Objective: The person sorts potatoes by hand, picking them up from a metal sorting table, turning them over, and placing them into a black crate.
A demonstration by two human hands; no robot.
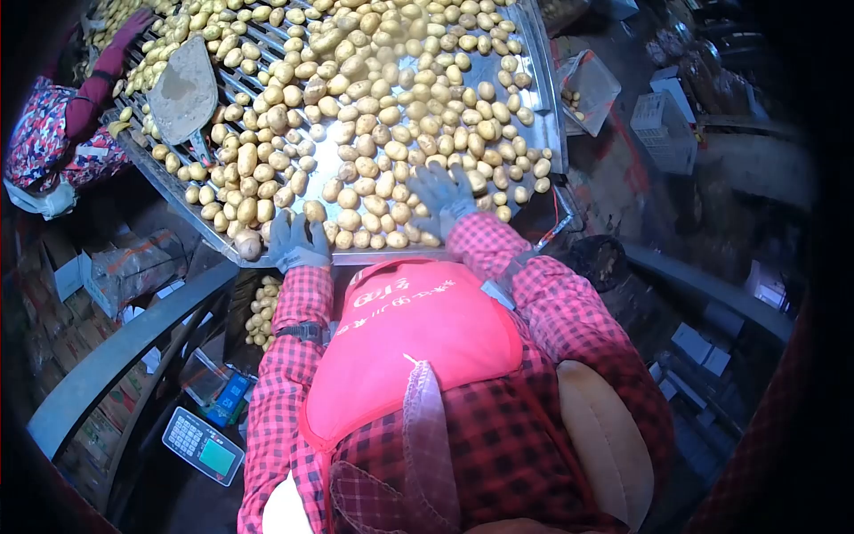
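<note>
Many yellow potatoes (360,147) cover a metal sorting table (322,167), slatted on the left and smooth on the right. My left hand (298,242), in a grey glove, rests at the near edge. Its fingers are apart, and one potato (314,211) lies by the fingertips. Farther right, my right hand (442,198), gloved alike, reaches in among the potatoes with fingers spread, touching some of them. No potato shows within either hand, though the palms are hidden.
A flat shovel (184,93) lies on the slats at the left. Beyond it, a person in a patterned vest (67,133) reaches over the table. Curved metal rails (133,343) flank me. A scale display (203,447) is at lower left, and a plastic crate (589,89) stands right.
</note>
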